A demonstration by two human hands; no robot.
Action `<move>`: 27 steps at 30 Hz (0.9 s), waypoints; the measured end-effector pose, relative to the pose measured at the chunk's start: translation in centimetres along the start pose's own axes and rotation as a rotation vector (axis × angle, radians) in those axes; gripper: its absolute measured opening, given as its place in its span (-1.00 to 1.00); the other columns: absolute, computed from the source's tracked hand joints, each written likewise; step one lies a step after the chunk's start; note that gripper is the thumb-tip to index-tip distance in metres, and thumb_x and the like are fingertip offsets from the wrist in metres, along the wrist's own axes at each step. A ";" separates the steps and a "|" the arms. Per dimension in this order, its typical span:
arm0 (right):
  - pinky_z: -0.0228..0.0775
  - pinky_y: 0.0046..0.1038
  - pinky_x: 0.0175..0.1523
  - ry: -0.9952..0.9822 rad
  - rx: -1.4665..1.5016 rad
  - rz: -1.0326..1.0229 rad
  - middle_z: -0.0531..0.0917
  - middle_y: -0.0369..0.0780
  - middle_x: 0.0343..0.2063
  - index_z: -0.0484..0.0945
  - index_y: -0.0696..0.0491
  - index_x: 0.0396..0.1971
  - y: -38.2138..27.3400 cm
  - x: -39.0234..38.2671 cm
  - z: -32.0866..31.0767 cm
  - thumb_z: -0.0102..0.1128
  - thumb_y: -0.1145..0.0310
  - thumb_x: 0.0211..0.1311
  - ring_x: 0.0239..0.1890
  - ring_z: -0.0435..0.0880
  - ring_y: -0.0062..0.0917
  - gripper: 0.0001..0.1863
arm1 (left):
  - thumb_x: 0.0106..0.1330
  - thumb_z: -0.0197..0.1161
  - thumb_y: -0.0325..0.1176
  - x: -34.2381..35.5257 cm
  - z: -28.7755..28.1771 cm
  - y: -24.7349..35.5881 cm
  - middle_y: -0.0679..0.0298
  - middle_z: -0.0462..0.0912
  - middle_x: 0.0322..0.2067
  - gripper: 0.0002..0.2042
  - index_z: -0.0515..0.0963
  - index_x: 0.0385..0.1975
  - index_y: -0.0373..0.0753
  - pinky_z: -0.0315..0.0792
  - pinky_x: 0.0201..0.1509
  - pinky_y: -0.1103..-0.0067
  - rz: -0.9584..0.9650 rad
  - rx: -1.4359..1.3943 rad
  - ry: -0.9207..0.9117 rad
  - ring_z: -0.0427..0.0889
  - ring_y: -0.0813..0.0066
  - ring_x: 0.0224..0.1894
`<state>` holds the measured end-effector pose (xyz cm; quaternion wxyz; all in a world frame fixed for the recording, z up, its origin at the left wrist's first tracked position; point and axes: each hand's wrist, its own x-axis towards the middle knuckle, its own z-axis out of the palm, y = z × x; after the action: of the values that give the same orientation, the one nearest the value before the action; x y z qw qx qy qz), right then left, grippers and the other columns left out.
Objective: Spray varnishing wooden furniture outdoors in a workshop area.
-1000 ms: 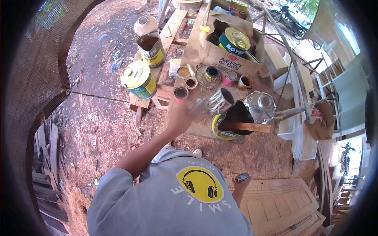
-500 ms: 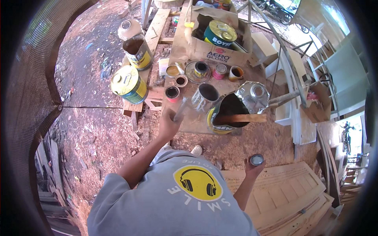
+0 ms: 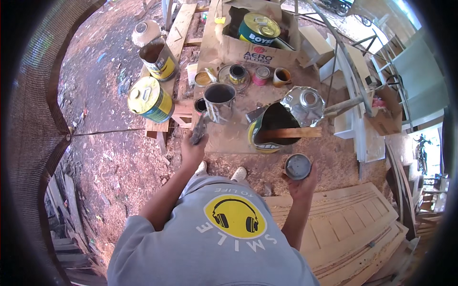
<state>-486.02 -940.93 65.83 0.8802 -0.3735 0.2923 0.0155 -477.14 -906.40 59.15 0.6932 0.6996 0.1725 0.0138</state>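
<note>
My left hand [image 3: 192, 148] is closed round a dark grey handle. The handle appears joined to a paint-smeared metal can [image 3: 220, 110], open-topped, over the table's near left part. Behind it, the can partly hides a small dark-filled tin [image 3: 200, 105]. At the right, my right hand [image 3: 303, 183] grips a small round can [image 3: 297, 167] by its side, held in front of the table edge. Its top looks grey; I cannot tell lid from contents. Between the hands stands a large cut-open can [image 3: 257, 138] with a wooden stick [image 3: 296, 132] across its mouth.
On the wooden table [image 3: 224, 140] are several small paint tins, a brown-stained cup [image 3: 281, 76] and a crumpled metal sheet [image 3: 304, 104]. A cardboard box [image 3: 257, 57] with a big can stands behind. Large cans [image 3: 150, 101] line the left plank; wooden panels [image 3: 334, 224] lie at right.
The smeared metal can has moved left with my left hand, uncovering a small dark flat object on the table. My right hand has risen toward the table with the small round can.
</note>
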 end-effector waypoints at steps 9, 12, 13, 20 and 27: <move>0.49 -0.09 0.10 -0.206 -0.076 0.246 0.62 -0.11 -0.02 0.45 0.15 0.07 7.6 3.2 9.1 -0.28 -0.08 0.50 0.06 0.60 -0.21 -0.41 | 0.28 0.31 -0.47 -2.8 -7.8 0.9 0.41 0.51 -0.45 -0.86 0.52 -0.24 -0.31 0.34 -0.35 0.61 0.037 0.020 0.350 0.41 0.66 -0.41; 0.49 -0.03 0.09 -0.305 -0.123 0.297 0.62 -0.16 -0.04 0.46 0.12 0.04 14.1 7.8 11.5 -0.19 -0.01 0.50 0.06 0.60 -0.25 -0.50 | 0.29 0.29 -0.47 -4.1 -10.8 0.7 0.43 0.49 -0.50 -0.90 0.50 -0.28 -0.28 0.30 -0.46 0.64 0.027 -0.033 0.446 0.40 0.71 -0.49; 0.49 0.01 0.06 -0.287 -0.232 0.425 0.62 -0.17 -0.05 0.47 0.08 0.04 15.7 9.1 12.1 -0.15 -0.04 0.48 0.03 0.61 -0.27 -0.51 | 0.30 0.29 -0.47 -4.6 -11.6 1.1 0.44 0.48 -0.52 -0.90 0.49 -0.31 -0.27 0.28 -0.50 0.65 0.003 -0.030 0.482 0.39 0.72 -0.52; 0.48 0.08 -0.15 -0.071 -0.573 0.519 0.64 -0.22 -0.12 0.50 -0.11 0.03 23.2 13.0 16.3 0.14 -0.14 0.28 -0.20 0.66 -0.31 -0.51 | 0.26 0.34 -0.42 -6.5 -19.2 -0.9 0.45 0.42 -0.59 -0.83 0.44 -0.41 -0.25 0.23 -0.56 0.64 -0.067 0.029 0.675 0.37 0.72 -0.57; 0.49 -0.15 -0.04 0.017 -0.930 0.000 0.64 -0.14 -0.16 0.55 0.07 -0.01 26.5 18.1 12.7 0.20 0.02 0.29 -0.23 0.66 -0.22 -0.54 | 0.19 0.39 -0.36 -4.9 -25.9 -3.1 0.32 0.44 -0.60 -0.75 0.40 -0.46 -0.27 0.34 -0.44 0.46 0.029 0.393 0.627 0.38 0.54 -0.53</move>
<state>-471.11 -916.79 46.10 0.6168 -0.7288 0.2614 0.1418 -489.15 -882.73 58.17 0.4590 0.7835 0.3659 0.2039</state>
